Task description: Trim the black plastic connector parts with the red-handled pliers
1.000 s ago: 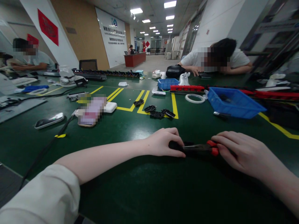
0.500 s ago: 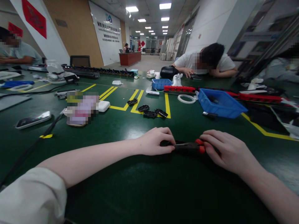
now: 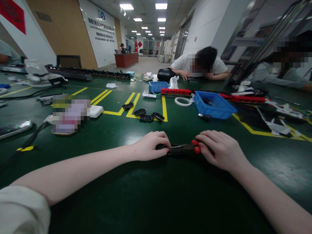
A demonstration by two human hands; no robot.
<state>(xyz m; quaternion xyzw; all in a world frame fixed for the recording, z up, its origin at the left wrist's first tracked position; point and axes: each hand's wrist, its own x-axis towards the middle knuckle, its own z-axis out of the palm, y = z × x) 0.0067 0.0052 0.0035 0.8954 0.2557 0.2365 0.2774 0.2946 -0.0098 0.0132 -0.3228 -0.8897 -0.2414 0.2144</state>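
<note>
Swung rightward since a second ago: the view, so hands and table goods sit farther left and white scraps (image 3: 279,127) come more fully into sight.

Item, left hand (image 3: 152,145): thumb and fingers pinched about a small black part (image 3: 175,152), largely covered by them.

Item, right hand (image 3: 220,149): fingers curled around the red handles of needle-nose pliers (image 3: 185,147), tips pointing at the left fingertips, touching or just beside the part; exact contact unclear.

Location: low over the green tabletop (image 3: 146,195), between the two hands.

Condition of work: seemingly underway on this one piece, with no sign of its being finished. Four black parts (image 3: 146,118) of similar look lie loose near the yellow tape (image 3: 164,109); whether done or waiting, cannot be told.

Adjacent: blue bin (image 3: 216,113), dark contents indistinct; white ring (image 3: 183,101) to its left.

Differences otherwise: slight. Both grips match the earlier frame; the four loose parts keep their arrangement.
</note>
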